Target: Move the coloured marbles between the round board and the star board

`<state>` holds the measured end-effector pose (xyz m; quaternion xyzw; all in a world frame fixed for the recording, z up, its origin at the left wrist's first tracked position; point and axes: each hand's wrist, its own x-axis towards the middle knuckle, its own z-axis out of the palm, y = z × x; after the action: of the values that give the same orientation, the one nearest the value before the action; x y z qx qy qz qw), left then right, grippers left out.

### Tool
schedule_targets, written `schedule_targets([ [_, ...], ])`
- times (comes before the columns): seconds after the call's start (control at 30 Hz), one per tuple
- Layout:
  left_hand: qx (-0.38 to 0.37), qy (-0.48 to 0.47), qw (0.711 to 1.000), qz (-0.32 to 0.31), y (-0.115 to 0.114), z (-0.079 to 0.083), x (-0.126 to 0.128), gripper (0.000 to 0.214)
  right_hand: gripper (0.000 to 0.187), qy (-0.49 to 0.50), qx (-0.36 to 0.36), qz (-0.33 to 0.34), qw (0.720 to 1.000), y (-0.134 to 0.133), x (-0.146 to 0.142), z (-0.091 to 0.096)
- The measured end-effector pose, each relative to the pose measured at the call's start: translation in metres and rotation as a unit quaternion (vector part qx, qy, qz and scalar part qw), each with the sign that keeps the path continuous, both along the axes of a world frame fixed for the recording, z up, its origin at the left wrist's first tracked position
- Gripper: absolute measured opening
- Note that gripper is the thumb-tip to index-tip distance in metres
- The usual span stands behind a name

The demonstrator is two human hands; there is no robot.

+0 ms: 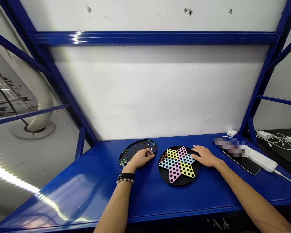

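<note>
Step in hand, judged: picking from the marble tray. Left hand (141, 158), lower centre of frame, rests on the round black tray (134, 149). Its grip is curled, fingertips down at the tray's right side; cannot tell if a marble is pinched. Right hand (205, 156) lies flat on the right rim of the star board (181, 183), grip spread, holding nothing. Tray and board sit side by side on the blue counter (87, 191).

Tray holds scattered marbles (124, 161), mostly along its left edge. Star holes look empty, with a few marbles at the board's left rim. They are small and round, so lifting one needs a fine fingertip pinch. Phone (243, 162) lies right of the board.
</note>
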<state>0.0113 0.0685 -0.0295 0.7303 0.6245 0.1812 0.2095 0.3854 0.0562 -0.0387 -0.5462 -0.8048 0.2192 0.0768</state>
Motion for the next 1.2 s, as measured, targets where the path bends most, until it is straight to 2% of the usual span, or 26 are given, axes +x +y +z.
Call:
schedule_targets([
  [0.3, 0.016, -0.038, 0.999, 0.005, -0.001, 0.005, -0.005, 0.034, 0.07, 0.0, 0.005, 0.001, 1.0, 0.001, 0.001, -0.002],
  [0.47, 0.051, -0.07, 0.996, 0.022, -0.002, 0.012, -0.007, 0.046, 0.073, -0.003, 0.009, 0.001, 1.0, 0.002, 0.002, -0.004],
  [0.6, 0.01, -0.147, 0.989, 0.021, -0.008, 0.02, -0.001, 0.054, 0.073, -0.003, 0.01, 0.002, 1.0, 0.002, 0.001, -0.003],
  [0.73, -0.056, -0.226, 0.971, -0.048, -0.021, 0.035, 0.016, 0.055, 0.074, -0.003, 0.006, 0.0, 1.0, 0.001, 0.001, -0.002],
  [0.9, -0.175, -0.231, 0.942, -0.172, -0.031, 0.043, 0.034, 0.043, 0.073, -0.005, 0.002, 0.0, 1.0, 0.0, 0.001, -0.001],
  [1.07, -0.174, -0.226, 0.938, -0.197, -0.028, 0.035, 0.039, 0.03, 0.072, -0.005, 0.003, -0.002, 1.0, 0.0, 0.001, -0.001],
  [1.2, -0.181, -0.219, 0.934, -0.216, -0.029, 0.034, 0.043, 0.029, 0.073, -0.003, 0.005, 0.001, 1.0, 0.0, 0.001, -0.001],
])
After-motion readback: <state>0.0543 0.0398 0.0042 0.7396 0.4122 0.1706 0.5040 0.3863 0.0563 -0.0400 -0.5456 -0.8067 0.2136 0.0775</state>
